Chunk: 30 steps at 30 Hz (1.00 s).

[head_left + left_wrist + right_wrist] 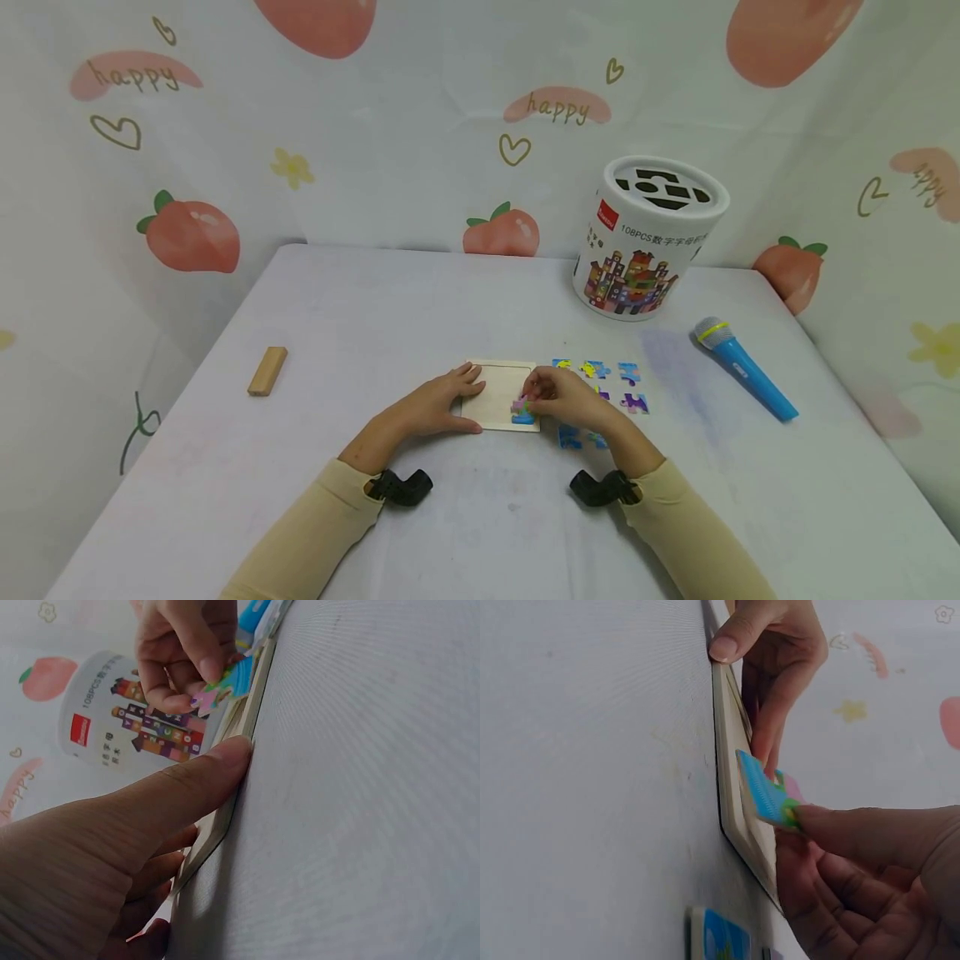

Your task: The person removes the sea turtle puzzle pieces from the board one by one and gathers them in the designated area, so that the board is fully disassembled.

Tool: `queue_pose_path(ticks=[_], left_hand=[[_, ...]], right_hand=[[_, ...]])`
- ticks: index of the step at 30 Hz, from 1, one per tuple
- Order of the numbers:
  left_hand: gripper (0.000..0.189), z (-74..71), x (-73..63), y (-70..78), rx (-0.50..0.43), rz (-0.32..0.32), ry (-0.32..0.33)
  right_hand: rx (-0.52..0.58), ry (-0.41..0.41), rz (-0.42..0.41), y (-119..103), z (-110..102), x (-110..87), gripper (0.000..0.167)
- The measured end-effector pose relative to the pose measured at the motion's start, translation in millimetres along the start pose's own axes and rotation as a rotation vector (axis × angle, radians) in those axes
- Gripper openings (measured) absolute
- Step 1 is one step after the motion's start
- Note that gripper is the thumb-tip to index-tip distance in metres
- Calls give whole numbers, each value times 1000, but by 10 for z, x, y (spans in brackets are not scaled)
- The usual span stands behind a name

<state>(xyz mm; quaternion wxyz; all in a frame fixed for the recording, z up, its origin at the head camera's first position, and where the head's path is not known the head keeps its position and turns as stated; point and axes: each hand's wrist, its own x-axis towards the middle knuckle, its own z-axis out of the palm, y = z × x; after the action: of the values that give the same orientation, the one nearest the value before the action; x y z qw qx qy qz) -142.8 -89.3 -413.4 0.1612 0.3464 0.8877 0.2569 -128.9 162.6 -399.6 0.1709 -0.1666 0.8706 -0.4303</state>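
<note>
A shallow wooden puzzle tray (491, 387) lies on the table in front of the person. My left hand (435, 404) holds its left side, the thumb against the near edge and the fingers spread over the upper left part. Between thumb and fingertips, my right hand (576, 402) pinches a blue, green and pink jigsaw piece (763, 796). That piece is tilted over the tray's near right corner; whether it touches the tray floor I cannot tell. More jigsaw pieces (634, 403) lie to the right of the tray, several partly hidden by the right hand and forearm.
A white block bucket (637, 242) with a slotted lid stands at the back right. Right of the pieces lies a blue toy microphone (750, 371). Far to the left is a small wooden block (267, 372). A printed cloth (405, 150) hangs behind the table.
</note>
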Motion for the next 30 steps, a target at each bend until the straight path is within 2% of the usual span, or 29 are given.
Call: queue_pose_path(ticks=[5,15,22,30], left_hand=[[76,6,2,-4,8,4,0],[75,0,-2,7,4,3,6],[75,-2,-1,5,-1,-1,3],[75,-5,-4,14,-15,5,5]], right_hand=[[47,23,10,75,-65,-77,11],[89,30,22,258,-286,-395,15],[105,55,116,380,-434,-608,22],[119,95,168,466,-592,-855,32]])
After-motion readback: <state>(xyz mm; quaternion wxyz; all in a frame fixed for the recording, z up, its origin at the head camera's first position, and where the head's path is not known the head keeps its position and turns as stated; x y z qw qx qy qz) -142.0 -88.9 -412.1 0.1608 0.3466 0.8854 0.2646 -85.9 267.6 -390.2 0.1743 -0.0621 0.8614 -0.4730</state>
